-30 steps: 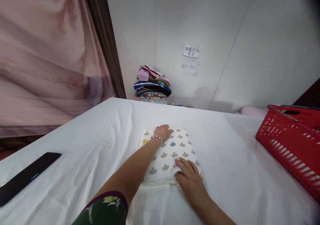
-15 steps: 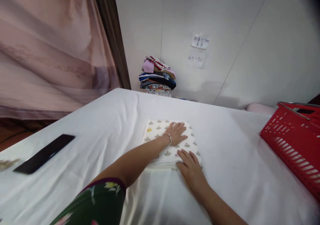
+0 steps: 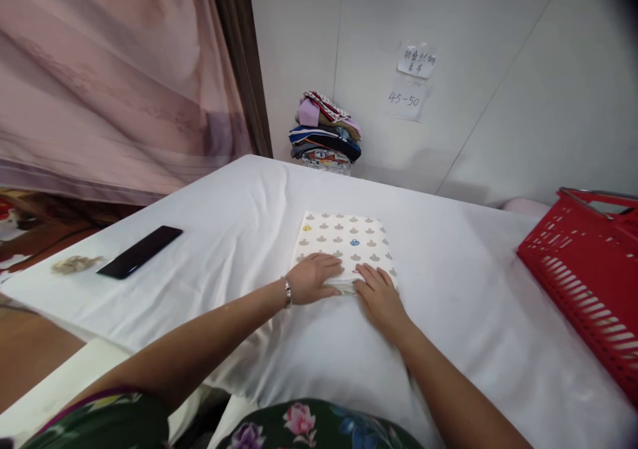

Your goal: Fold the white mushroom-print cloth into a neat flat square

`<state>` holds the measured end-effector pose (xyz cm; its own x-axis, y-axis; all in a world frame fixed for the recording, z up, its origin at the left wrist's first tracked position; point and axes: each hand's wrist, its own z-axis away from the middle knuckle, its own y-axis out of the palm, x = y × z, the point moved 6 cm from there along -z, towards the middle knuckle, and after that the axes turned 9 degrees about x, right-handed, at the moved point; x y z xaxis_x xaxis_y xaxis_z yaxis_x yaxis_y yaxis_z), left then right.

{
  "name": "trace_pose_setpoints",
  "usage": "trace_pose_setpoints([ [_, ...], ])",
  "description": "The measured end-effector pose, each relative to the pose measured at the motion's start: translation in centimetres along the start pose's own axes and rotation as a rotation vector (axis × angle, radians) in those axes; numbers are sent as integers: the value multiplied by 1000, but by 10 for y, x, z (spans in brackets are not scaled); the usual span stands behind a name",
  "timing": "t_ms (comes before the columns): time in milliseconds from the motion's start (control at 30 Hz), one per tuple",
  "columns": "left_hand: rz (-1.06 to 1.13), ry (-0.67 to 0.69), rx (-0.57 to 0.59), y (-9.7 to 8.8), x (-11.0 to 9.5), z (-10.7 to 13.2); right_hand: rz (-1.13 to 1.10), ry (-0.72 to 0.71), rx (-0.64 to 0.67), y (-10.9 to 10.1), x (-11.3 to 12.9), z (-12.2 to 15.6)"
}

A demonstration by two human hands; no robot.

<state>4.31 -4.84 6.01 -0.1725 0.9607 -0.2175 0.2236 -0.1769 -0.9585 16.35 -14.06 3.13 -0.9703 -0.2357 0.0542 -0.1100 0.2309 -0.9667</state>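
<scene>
— Hands first: how are they seen from the head camera?

— Both are laid at the near edge of a folded cloth (image 3: 343, 243), white with small grey shapes printed on it. The left hand (image 3: 310, 279) is pressed palm down on the near left corner, its fingers (image 3: 333, 260) stretched flat and close together, pointing toward the right hand (image 3: 379, 294). Nothing is gripped by it; the cloth is only touched from above.

— And the right one?

— It is spread flat as well, with the fingertips (image 3: 366, 271) set on the near right part of the same edge. No fold is pinched that can be made out. The two sets of fingertips are almost met, just beside each other.

— Where is the cloth placed?

— On a white sheet (image 3: 448, 289) by which the whole surface is covered; most of the cloth is stretched out beyond the fingers.

— What else is shown around them?

— Well off to the left of the left fingers, a black phone (image 3: 140, 252) is laid on the sheet. Well to the right of the right fingers, a red basket (image 3: 588, 269) is stood. Far beyond the fingers, against the wall, a stack of folded clothes (image 3: 325, 135) is piled, with paper notes (image 3: 411, 80) stuck to the wall beside it.
</scene>
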Motion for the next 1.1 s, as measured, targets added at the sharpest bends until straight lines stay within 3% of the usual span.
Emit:
trace_pose_setpoints([
  [133, -134, -76, -36, 1, 6, 29, -33, -6, 3, -1, -1, 2],
  [300, -115, -129, -123, 5, 21, 44, -140, -89, 32, -10, -3, 7],
  [500, -88, -225, -110, 19, 31, 55, -290, -136, -30, -21, -11, 12],
  [700, -90, -268, -75, 13, 22, 56, -192, -108, -4, -19, -9, 10],
  [833, -146, -271, -122, 7, 14, 54, -179, -83, -46, -17, -8, 10],
  [1100, -103, -179, -233, 1, -1, 24, -187, -11, -190, -12, -13, 6],
])
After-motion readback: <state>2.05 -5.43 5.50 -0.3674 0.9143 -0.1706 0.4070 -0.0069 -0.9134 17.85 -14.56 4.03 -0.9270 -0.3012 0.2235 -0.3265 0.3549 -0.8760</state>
